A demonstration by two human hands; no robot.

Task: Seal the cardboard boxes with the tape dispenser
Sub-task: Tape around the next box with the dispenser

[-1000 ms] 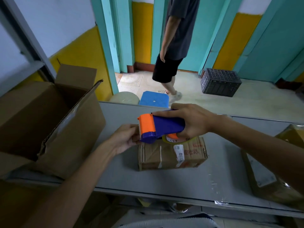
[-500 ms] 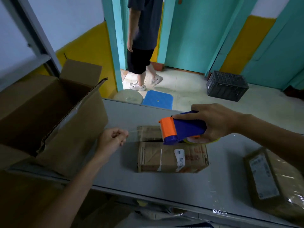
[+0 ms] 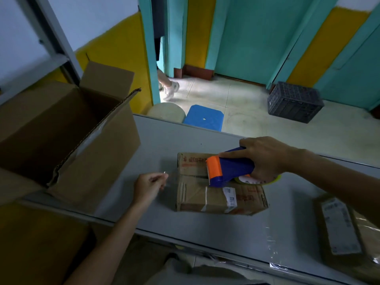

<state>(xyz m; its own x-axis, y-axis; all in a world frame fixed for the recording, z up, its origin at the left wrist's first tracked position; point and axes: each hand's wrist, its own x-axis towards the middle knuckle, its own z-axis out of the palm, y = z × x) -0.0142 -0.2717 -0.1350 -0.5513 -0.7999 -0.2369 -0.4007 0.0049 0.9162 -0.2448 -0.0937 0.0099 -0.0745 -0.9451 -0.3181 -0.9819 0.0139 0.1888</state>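
Grey table (image 3: pixel 164 140) holds a cardboard box (image 3: pixel 216 200); the right hand (image 3: pixel 265 157) grips a tape dispenser (image 3: pixel 232 168) atop it, the left hand (image 3: pixel 148 187) pinches clear tape (image 3: pixel 171 180) beside it.

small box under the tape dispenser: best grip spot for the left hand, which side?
Probably its left end, from the left. The small box lies flat on the table; tape dispenser and right hand cover its top right. That short end is bare and faces the left hand, which pinches clear tape.
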